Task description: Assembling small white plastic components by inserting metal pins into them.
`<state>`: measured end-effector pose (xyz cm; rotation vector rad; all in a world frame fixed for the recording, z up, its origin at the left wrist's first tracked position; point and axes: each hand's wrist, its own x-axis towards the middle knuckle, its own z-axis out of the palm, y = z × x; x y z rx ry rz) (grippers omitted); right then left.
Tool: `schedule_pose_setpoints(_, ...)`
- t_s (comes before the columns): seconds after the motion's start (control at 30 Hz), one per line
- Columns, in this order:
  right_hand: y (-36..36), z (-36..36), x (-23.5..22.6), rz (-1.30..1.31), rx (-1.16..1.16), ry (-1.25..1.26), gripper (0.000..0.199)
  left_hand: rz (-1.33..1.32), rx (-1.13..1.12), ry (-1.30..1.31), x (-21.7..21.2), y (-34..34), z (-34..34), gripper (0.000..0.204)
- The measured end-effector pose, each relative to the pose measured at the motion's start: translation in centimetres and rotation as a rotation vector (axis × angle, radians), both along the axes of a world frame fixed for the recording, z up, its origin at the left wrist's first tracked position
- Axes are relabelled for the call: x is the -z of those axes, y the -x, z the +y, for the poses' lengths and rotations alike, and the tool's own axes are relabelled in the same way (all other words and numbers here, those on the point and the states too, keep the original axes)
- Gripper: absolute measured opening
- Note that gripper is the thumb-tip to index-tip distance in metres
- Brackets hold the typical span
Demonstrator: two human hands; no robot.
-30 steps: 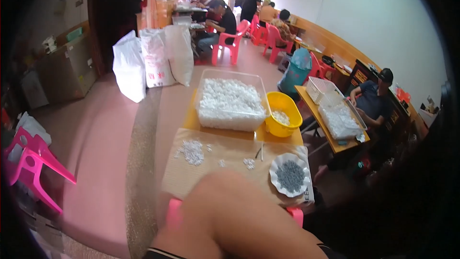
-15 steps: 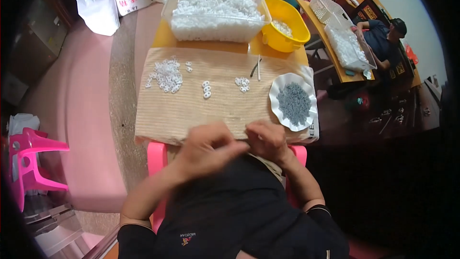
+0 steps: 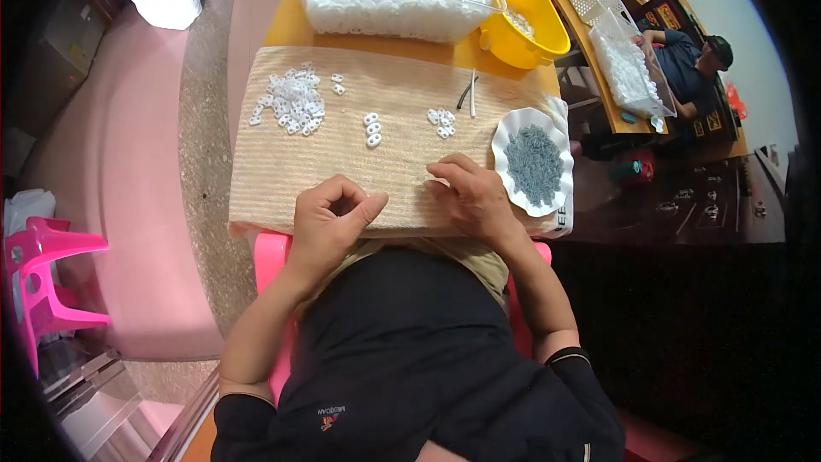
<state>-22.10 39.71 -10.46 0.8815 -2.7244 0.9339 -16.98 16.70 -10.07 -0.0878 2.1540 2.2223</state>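
My left hand (image 3: 329, 221) is just above the towel's front edge, its fingers curled toward the thumb; whatever they may hold is too small or hidden to make out. My right hand (image 3: 472, 198), left of the scalloped white dish (image 3: 503, 181), has fingers bent and apart, with nothing visible between them. Small grey pieces (image 3: 534, 164) fill that dish. Beyond my hands, a short column of white two-holed plastic parts (image 3: 373, 130) lies mid-towel. A small cluster of similar parts (image 3: 442, 122) lies to its right, a bigger pile (image 3: 292, 103) at far left.
A striped beige towel (image 3: 342, 158) covers the table. Behind it stand a clear bin (image 3: 402, 19) of white parts and a yellow basin (image 3: 534, 50). A thin white stick (image 3: 474, 94) lies beside a dark one. A pink stool (image 3: 56, 278) stands left; another person (image 3: 680, 68) sits at right.
My hands, close together and blurred half a second ago, have moved apart; the right is now farther forward over the towel. The whole view has shifted slightly.
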Motion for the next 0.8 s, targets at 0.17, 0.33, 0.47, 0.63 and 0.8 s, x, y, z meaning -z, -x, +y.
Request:
schedule_pose_setpoints(0.17, 0.3, -0.7, 0.2, -0.114, -0.005, -0.113, 0.017, -0.064, 0.028, -0.027, 0.3, -0.1, 0.4, 0.022)
schedule_pose_setpoints(0.33, 0.4, -0.8, 0.9, -0.043, -0.034, -0.161, 0.013, 0.002, 0.041, -0.011, 1.9, -0.2, 0.5, 0.022)
schedule_pose_setpoints(0.47, 0.5, -1.0, 1.2, -0.011, -0.040, -0.175, 0.008, -0.023, 0.046, -0.007, 2.2, -0.3, 0.6, 0.022)
schedule_pose_setpoints(0.63, 0.1, -1.3, 1.2, 0.032, -0.017, -0.294, 0.007, -0.014, 0.062, 0.026, 2.3, -0.8, 0.7, 0.022)
schedule_pose_setpoints(0.8, -0.4, -1.1, 1.3, 0.091, -0.043, -0.344, 0.005, -0.039, 0.062, 0.063, 1.9, -1.0, 0.7, 0.022)
